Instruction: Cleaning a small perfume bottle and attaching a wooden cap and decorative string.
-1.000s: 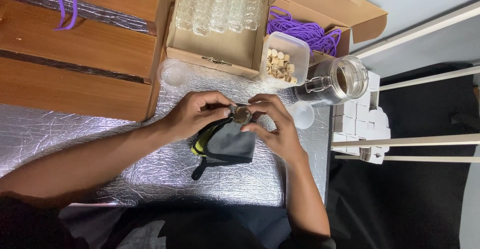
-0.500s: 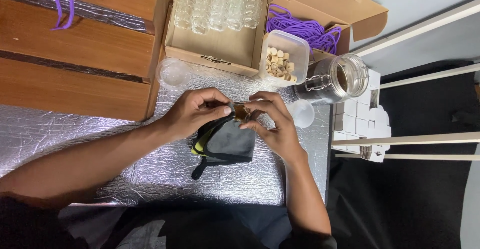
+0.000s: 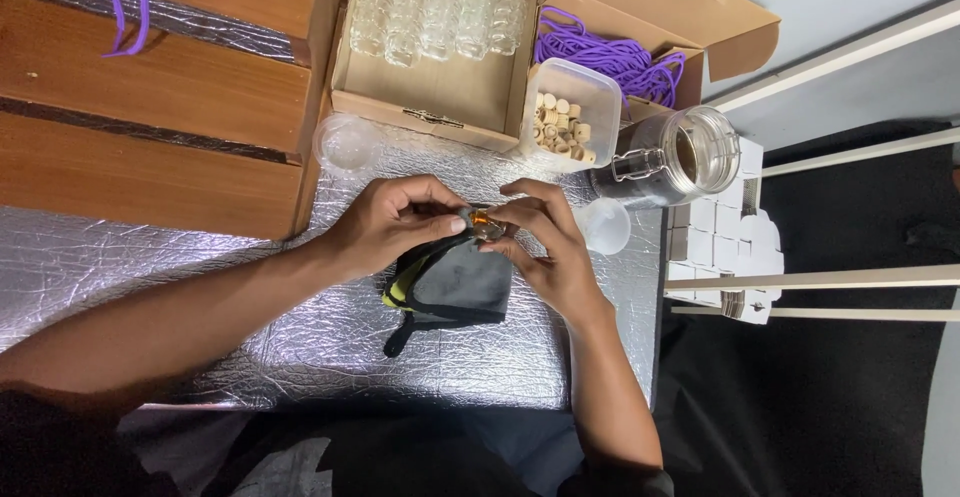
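Note:
My left hand [image 3: 392, 223] and my right hand [image 3: 545, 247] meet over the silver foil-covered table [image 3: 200, 297]. Between their fingertips they pinch a tiny glass bottle [image 3: 485, 221] with amber content, lying sideways. Right below the hands lies a dark grey cloth pouch [image 3: 450, 282] with yellow-green trim and a black strap. Fingers hide most of the little bottle.
An open cardboard box [image 3: 430, 87] at the back holds several small empty glass bottles [image 3: 440, 7]. A clear tub of corks [image 3: 565, 117] stands beside it, then purple cord [image 3: 600, 57], a clip-top glass jar [image 3: 680, 157], a clear lid [image 3: 345, 142], a white cup [image 3: 607, 225] and white boxes [image 3: 725, 237].
The hands have stayed in place; the fingers have shifted slightly on the small bottle, whose amber part now shows between them.

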